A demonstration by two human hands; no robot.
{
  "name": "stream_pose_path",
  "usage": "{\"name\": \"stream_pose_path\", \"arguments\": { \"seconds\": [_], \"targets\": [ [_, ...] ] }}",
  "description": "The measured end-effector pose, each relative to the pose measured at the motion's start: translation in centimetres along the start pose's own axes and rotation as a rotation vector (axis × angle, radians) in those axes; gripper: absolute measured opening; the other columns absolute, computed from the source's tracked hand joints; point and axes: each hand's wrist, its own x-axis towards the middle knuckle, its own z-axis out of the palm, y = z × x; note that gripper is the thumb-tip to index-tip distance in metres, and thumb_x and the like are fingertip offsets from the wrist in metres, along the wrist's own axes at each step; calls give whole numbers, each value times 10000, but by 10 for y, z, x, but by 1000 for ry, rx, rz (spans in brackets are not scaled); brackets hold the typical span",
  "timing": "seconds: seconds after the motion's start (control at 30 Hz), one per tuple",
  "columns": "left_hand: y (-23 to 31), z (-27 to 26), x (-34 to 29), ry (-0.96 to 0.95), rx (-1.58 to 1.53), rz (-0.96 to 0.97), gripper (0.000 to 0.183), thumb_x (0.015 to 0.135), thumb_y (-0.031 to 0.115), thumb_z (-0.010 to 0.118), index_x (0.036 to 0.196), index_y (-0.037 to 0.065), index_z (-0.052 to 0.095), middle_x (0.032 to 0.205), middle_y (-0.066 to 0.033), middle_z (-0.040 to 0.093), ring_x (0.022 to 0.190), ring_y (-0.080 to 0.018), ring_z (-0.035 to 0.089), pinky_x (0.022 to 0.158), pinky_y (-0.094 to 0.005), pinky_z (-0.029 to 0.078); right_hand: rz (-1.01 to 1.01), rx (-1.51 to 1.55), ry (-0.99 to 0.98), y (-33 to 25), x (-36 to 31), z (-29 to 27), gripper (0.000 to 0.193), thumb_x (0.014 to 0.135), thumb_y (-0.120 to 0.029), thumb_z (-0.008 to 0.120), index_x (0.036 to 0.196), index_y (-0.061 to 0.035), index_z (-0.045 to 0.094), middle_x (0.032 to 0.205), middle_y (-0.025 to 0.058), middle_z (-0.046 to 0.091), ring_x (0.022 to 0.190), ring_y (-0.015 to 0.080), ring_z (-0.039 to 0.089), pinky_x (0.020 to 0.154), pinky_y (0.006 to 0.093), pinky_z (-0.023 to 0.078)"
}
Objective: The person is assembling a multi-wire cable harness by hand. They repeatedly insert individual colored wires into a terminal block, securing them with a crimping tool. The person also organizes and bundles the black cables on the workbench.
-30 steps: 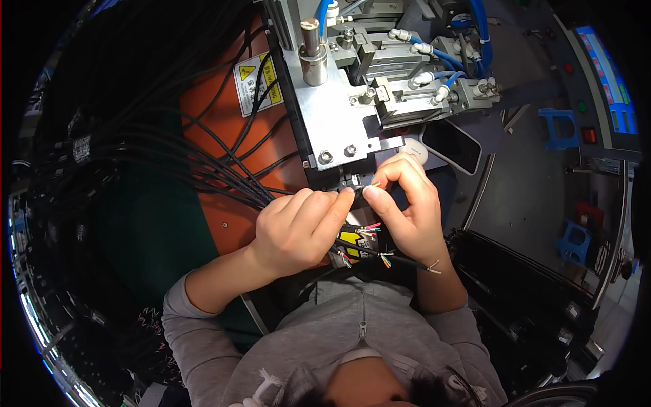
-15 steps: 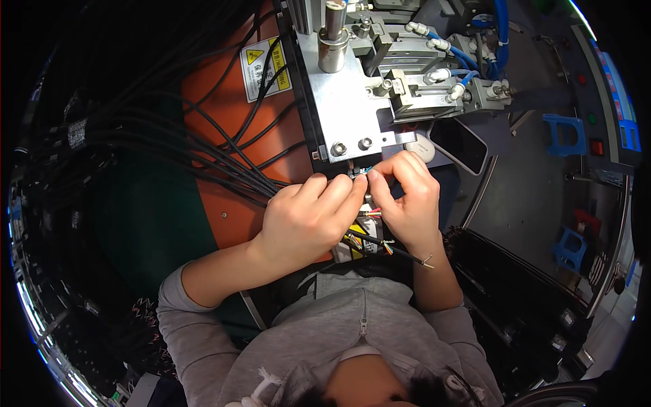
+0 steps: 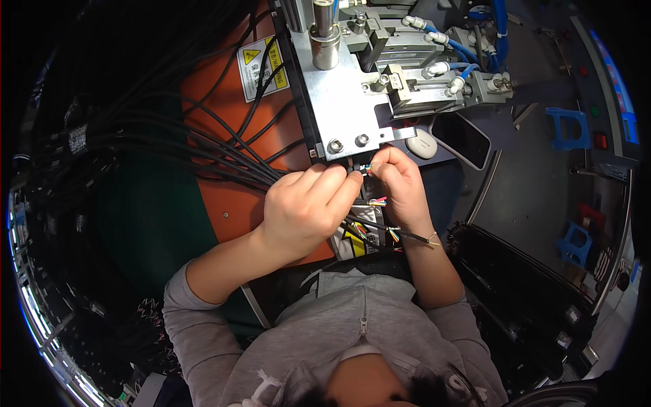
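Just below the front edge of a silver metal plate (image 3: 342, 102), my left hand (image 3: 304, 207) is closed around a black cable, mostly hidden under the fingers. Thin coloured wires (image 3: 367, 167) fan out of its stripped end. Thumb and forefinger of my right hand (image 3: 403, 184) pinch at these wires from the right; the very tips are hard to make out. Under my hands more black cables stick out, one with a pink, yellow and blue wire end (image 3: 377, 202), another with a splayed end (image 3: 432, 240) in front of my right wrist.
Pneumatic cylinders (image 3: 424, 91) with blue hoses stand behind the plate. A phone (image 3: 464, 140) and a white oval case (image 3: 421, 144) lie to the right. A bundle of black cables (image 3: 224, 159) crosses the orange surface (image 3: 234, 227) on the left. Blue stools (image 3: 568, 129) stand far right.
My right hand has shifted slightly left, and its fingers have drawn in. More of the coloured wires shows between my hands. The loose cable ends below have moved slightly.
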Motion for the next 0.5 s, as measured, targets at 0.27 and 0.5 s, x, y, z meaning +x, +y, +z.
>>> {"name": "stream_pose_path", "arguments": {
  "seconds": [0.27,0.5],
  "targets": [
    [6,-10,-2,-94,55,-50,212,719,89,644,927,56,665,745,11,523,634,-107,541,500,-244,413,-393,-553,100,-7,-1,2,105,843,-77,644,831,10,586,772,59,588,684,120,548,644,254,440],
    [4,-12,-9,-137,145,-112,214,681,93,644,884,26,628,706,-12,451,621,-104,551,496,-233,449,-730,-562,-389,-36,-1,-11,269,668,47,707,925,-34,697,907,94,673,847,231,632,775,318,489]
  ]
}}
